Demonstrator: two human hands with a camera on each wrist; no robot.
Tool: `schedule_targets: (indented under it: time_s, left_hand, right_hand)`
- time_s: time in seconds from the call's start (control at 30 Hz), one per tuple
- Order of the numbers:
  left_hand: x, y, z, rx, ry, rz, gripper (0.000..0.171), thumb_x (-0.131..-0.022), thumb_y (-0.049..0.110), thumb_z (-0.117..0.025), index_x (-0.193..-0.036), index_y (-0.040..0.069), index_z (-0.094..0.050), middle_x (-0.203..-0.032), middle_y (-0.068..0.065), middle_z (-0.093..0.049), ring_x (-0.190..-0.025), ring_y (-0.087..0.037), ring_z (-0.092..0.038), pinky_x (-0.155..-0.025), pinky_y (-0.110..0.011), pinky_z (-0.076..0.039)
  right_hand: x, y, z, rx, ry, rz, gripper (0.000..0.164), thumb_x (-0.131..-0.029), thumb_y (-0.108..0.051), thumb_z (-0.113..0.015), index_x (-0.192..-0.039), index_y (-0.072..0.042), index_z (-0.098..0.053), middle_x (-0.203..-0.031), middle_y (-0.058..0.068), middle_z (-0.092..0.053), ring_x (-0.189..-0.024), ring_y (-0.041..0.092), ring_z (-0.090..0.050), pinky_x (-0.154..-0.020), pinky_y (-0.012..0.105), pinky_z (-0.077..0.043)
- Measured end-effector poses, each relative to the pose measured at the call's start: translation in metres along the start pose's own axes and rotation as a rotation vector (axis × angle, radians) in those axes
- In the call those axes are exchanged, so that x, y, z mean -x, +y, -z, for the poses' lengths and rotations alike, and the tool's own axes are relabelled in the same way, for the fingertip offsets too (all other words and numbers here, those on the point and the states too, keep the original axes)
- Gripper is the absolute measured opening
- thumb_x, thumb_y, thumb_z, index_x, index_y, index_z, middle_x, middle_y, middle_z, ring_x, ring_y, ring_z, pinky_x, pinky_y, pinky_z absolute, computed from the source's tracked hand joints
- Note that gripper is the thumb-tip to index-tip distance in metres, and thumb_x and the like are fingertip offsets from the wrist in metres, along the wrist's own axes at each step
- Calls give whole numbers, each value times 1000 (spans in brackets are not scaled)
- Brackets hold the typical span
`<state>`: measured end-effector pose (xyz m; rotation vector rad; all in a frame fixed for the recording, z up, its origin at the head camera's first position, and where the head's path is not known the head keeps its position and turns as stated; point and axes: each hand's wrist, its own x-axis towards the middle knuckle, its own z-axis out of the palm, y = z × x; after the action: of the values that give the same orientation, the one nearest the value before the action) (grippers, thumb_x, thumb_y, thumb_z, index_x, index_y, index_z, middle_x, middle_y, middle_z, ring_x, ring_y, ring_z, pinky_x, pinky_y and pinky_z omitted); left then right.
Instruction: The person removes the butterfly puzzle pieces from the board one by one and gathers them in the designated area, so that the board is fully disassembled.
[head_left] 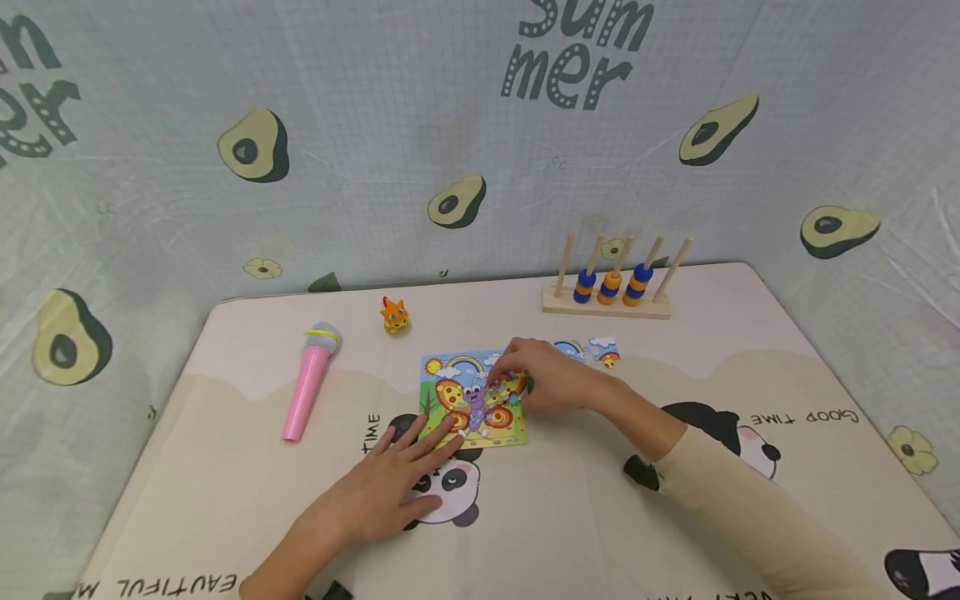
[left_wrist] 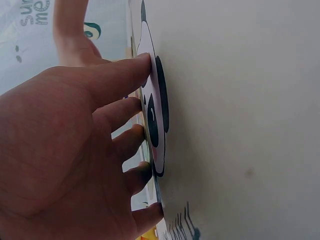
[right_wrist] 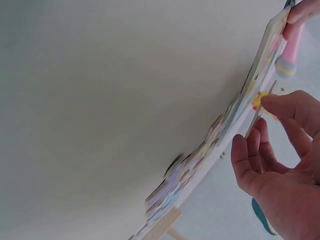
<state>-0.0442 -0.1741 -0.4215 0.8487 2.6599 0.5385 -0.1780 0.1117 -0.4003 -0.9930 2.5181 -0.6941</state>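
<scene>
A butterfly jigsaw puzzle (head_left: 463, 373) lies flat on the table, showing a sun, a rainbow and a butterfly with spotted wings. My left hand (head_left: 390, 492) rests with fingers spread, its fingertips on the puzzle's lower left edge; the left wrist view shows those straight fingers (left_wrist: 127, 107) side-on. Over the puzzle's right side, my right hand (head_left: 551, 375) pinches a thin puzzle piece (right_wrist: 257, 117) between thumb and fingertips. In the right wrist view the piece is edge-on, held above the surface. Loose puzzle pieces (head_left: 604, 350) lie beyond the right hand, partly hidden by it.
A pink toy microphone (head_left: 307, 387) lies on the left. Behind the puzzle sits a small orange animal figure (head_left: 394, 315). A wooden peg stand (head_left: 606, 307) with blue and orange rings is at the back right. The table's cloth (head_left: 225, 467) has printed pandas and lettering.
</scene>
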Motion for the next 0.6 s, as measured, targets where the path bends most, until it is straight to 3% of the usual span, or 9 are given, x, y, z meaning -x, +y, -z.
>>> schedule_targets:
  time_s: [0.6]
  left_hand:
    - [0, 0, -1, 5, -3, 6, 73, -102, 35, -66, -165, 28, -32, -176, 4, -18, -161, -40, -15, -122, -73, -17]
  right_hand:
    - [31, 23, 14, -2, 66, 19, 50, -76, 9, -73, -118, -20, -77, -117, 0, -66, -109, 21, -61, -92, 39, -53]
